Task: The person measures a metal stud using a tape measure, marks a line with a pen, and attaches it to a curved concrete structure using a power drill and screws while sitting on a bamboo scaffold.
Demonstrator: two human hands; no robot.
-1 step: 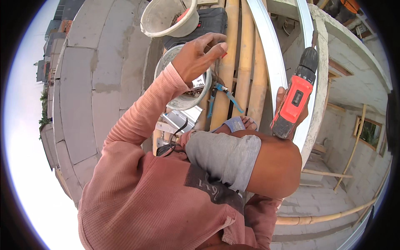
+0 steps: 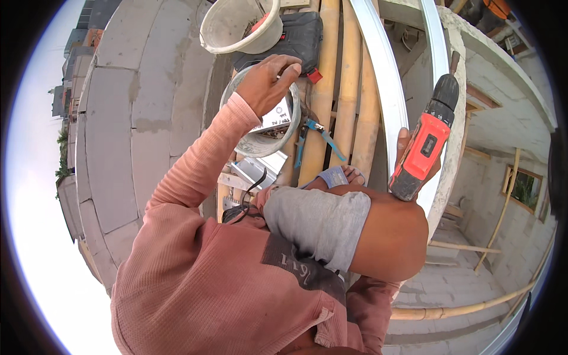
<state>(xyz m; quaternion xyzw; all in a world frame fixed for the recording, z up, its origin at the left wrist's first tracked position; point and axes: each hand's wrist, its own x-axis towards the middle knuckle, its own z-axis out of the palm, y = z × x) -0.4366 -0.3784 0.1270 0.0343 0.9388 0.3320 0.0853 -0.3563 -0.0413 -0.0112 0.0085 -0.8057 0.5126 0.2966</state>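
My right hand [image 2: 433, 171] is wrapped round a red and black cordless drill [image 2: 427, 142], resting by my bent knee with its bit [image 2: 455, 62] pointing away from me. Over a grey bucket [image 2: 260, 146], my left hand [image 2: 267, 86] has its fingers curled and the thumb near them. A small pale bit shows at those fingers, too small to name. Inside the bucket lies a white box [image 2: 278, 117] with dark print, partly covered by the left hand. Blue-handled snips [image 2: 316, 135] lie right of the bucket on bamboo poles [image 2: 324, 89].
A dirty white tub [image 2: 248, 41] stands beyond, next to a black tool case [image 2: 300, 41] with a red latch. Long light metal channels [image 2: 378, 53] run between the poles and the drill. To the right, a drop opens into a block-walled room [image 2: 485, 236]. A block wall [image 2: 112, 148] rises left.
My left hand has drawn back to the left, uncovering the case's red latch and more of the white box. The drill has shifted slightly right and toward me.
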